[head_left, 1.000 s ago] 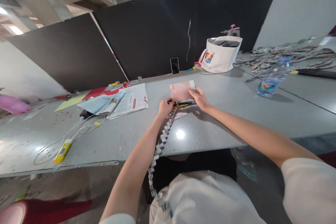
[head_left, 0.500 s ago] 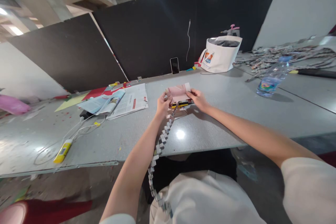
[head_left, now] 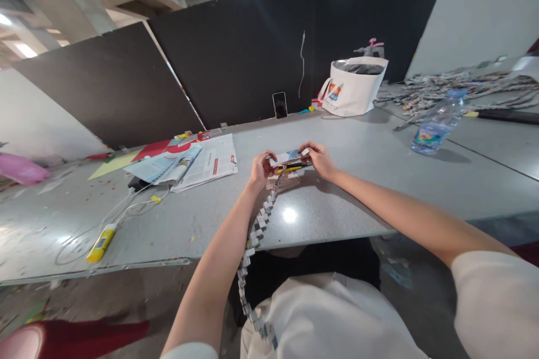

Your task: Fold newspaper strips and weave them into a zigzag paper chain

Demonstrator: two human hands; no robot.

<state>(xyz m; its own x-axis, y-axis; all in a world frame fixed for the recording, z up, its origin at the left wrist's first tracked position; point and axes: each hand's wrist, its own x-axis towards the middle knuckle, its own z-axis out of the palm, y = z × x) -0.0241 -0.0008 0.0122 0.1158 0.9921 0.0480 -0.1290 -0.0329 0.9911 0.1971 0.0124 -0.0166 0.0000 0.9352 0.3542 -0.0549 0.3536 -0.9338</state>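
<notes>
Between my two hands, just above the table, is a small piece of printed paper (head_left: 290, 156), white with some blue, looking folded. The fingers of my left hand (head_left: 263, 168) are closed on its left end. My right hand (head_left: 319, 160) pinches the right end between thumb and fingers. Right below the paper lies a yellow and black utility knife (head_left: 290, 168). A zigzag chain of folded paper (head_left: 261, 219) runs from beside the knife over the table edge and down to my lap. Small paper scraps (head_left: 286, 180) lie beneath my hands.
Newspaper sheets (head_left: 210, 162) lie at the left, near a yellow glue stick (head_left: 101, 243) and a white cable (head_left: 120, 213). A phone (head_left: 279, 105) leans on the black partition. A white bag (head_left: 356, 90), a water bottle (head_left: 438, 123) and rolled paper strips (head_left: 446, 92) stand or lie right.
The paper showed a broad pinkish face before; now it is a narrower strip with white and blue showing. Both hands have stayed in nearly the same place.
</notes>
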